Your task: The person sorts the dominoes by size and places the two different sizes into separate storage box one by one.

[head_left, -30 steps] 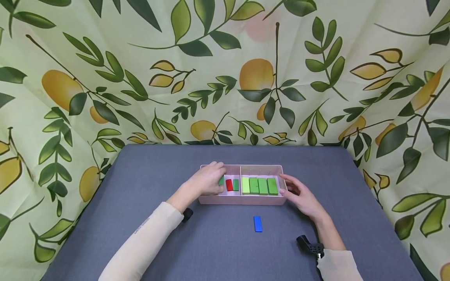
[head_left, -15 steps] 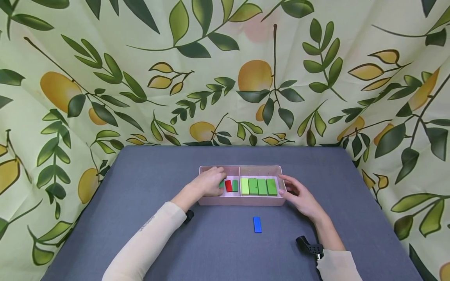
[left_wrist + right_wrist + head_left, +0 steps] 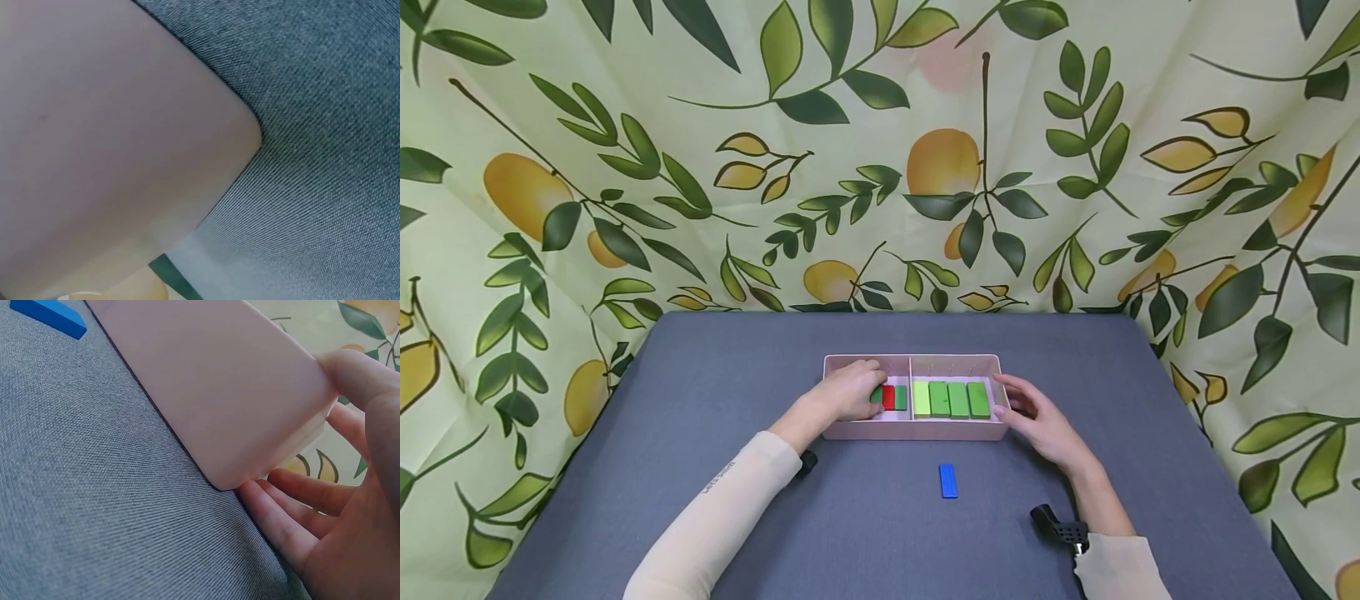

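A pink two-compartment box [image 3: 917, 430] sits on the table. My left hand [image 3: 846, 392] reaches into its left compartment and pinches a dark green block [image 3: 877, 394], partly hidden by the fingers. Touching or nearly touching that block is a red block [image 3: 889, 397], with another dark green block [image 3: 901, 397] on its right. My right hand [image 3: 1037, 421] holds the box's right end. In the right wrist view its thumb is at the rim, with the fingertips [image 3: 253, 490] low on the end wall. The left wrist view shows the box's outer wall [image 3: 125, 137], not the fingers.
The right compartment holds a row of a yellow-green block [image 3: 921, 399] and several green blocks [image 3: 958, 400]. A blue block [image 3: 948, 481] lies on the grey tablecloth [image 3: 880, 533] in front of the box. A leaf-and-fruit patterned cloth [image 3: 865, 150] hangs behind the table.
My left hand has moved slightly right with the dark green block, closing the gap to the red block. My right hand stays on the box's end.
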A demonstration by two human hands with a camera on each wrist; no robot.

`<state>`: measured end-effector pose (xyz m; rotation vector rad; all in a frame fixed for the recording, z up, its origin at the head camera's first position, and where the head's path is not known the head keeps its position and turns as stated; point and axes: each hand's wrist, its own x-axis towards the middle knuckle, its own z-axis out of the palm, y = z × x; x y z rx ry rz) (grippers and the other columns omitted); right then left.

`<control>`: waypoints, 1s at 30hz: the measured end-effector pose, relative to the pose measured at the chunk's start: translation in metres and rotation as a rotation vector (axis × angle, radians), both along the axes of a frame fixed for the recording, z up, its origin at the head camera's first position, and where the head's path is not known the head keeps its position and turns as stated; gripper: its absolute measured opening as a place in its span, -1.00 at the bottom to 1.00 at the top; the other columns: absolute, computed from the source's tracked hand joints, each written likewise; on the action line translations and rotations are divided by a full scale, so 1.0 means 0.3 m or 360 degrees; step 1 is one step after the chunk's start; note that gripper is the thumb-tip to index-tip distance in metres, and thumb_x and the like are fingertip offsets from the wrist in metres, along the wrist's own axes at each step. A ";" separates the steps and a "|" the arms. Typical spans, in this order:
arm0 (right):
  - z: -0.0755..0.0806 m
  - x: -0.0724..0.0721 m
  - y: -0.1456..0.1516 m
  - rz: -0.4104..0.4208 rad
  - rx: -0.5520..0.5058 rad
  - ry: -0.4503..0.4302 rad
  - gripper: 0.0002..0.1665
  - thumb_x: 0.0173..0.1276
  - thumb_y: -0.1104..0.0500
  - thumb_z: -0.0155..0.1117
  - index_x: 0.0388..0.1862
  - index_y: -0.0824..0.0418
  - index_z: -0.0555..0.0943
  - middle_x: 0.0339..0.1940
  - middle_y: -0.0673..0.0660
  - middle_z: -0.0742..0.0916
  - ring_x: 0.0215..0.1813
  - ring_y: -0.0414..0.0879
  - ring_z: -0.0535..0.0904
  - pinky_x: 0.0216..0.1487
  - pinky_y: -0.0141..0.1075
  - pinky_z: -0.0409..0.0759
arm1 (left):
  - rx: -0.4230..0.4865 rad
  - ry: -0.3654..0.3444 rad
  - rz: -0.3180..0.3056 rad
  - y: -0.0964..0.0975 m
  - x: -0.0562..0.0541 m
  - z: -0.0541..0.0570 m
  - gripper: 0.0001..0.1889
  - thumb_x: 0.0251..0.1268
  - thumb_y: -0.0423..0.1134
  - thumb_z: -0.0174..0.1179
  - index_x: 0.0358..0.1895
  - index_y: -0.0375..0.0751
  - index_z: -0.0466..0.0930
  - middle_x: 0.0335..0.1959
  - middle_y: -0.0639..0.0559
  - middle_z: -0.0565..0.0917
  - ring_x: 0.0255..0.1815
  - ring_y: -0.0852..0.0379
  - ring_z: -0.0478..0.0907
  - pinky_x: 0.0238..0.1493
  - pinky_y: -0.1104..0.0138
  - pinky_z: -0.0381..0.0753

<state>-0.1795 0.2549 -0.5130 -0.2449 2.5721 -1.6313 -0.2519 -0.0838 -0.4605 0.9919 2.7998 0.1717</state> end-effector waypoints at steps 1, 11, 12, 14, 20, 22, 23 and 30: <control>0.000 0.000 -0.001 -0.0004 0.0001 -0.0002 -0.30 0.48 0.03 0.31 0.52 0.11 0.35 0.40 0.34 0.48 0.30 0.18 0.40 0.21 -0.05 0.38 | 0.0009 0.0002 0.0004 -0.002 0.000 0.001 -0.63 0.25 -0.16 0.40 0.08 -0.23 0.66 -0.14 0.03 0.58 -0.09 0.08 0.49 0.03 0.23 0.54; 0.011 0.004 -0.005 -0.0002 0.0013 0.0010 -0.31 0.49 0.05 0.31 0.52 0.12 0.35 0.39 0.33 0.49 0.28 0.15 0.42 0.17 -0.17 0.39 | 0.0077 0.0057 -0.0002 -0.017 0.014 0.034 -0.69 0.26 -0.21 0.35 0.04 -0.21 0.69 -0.12 0.02 0.63 -0.09 0.08 0.58 0.05 0.19 0.59; 0.011 0.005 -0.006 -0.0001 0.0006 0.0013 -0.31 0.49 0.05 0.31 0.52 0.13 0.35 0.38 0.34 0.49 0.28 0.16 0.42 0.17 -0.16 0.39 | 0.0075 0.0063 0.0000 -0.017 0.018 0.038 -0.70 0.27 -0.20 0.35 0.03 -0.20 0.70 -0.14 0.03 0.63 -0.12 0.08 0.58 0.02 0.19 0.60; 0.011 0.005 -0.006 0.0006 0.0002 0.0020 -0.31 0.49 0.06 0.30 0.52 0.15 0.34 0.38 0.35 0.49 0.28 0.18 0.41 0.17 -0.14 0.39 | 0.0066 0.0075 0.0002 -0.015 0.026 0.047 -0.70 0.27 -0.17 0.36 0.01 -0.20 0.70 -0.18 0.04 0.61 -0.15 0.08 0.57 -0.02 0.19 0.61; 0.008 0.001 -0.005 -0.0007 -0.0003 0.0002 -0.31 0.49 0.06 0.31 0.52 0.13 0.35 0.39 0.34 0.49 0.30 0.17 0.41 0.19 -0.12 0.38 | 0.0051 0.0194 -0.0024 -0.005 0.057 0.084 -0.72 0.30 -0.13 0.35 -0.02 -0.18 0.69 -0.17 0.03 0.63 -0.11 0.06 0.59 0.01 0.19 0.61; 0.006 -0.001 -0.005 -0.0011 -0.0004 -0.0005 -0.30 0.48 0.06 0.32 0.52 0.11 0.35 0.39 0.33 0.49 0.30 0.17 0.41 0.19 -0.13 0.38 | 0.0053 0.0265 -0.0067 0.002 0.071 0.099 -0.74 0.30 -0.13 0.34 -0.05 -0.19 0.70 -0.18 0.02 0.63 -0.12 0.05 0.60 -0.01 0.20 0.61; 0.006 -0.001 -0.005 -0.0008 -0.0004 -0.0005 -0.30 0.48 0.07 0.32 0.52 0.12 0.35 0.38 0.33 0.49 0.30 0.17 0.41 0.19 -0.12 0.38 | 0.0055 0.0300 -0.0092 0.006 0.079 0.107 -0.74 0.29 -0.14 0.34 -0.06 -0.19 0.70 -0.20 0.02 0.64 -0.14 0.05 0.60 -0.03 0.21 0.62; 0.002 0.000 -0.006 -0.0008 -0.0005 -0.0007 -0.30 0.49 0.06 0.31 0.52 0.13 0.34 0.39 0.35 0.48 0.31 0.21 0.40 0.23 0.03 0.35 | 0.0066 0.0527 -0.0250 0.038 0.141 0.148 -0.77 0.29 -0.11 0.35 -0.13 -0.17 0.71 -0.31 0.05 0.57 -0.30 0.11 0.50 -0.21 0.29 0.57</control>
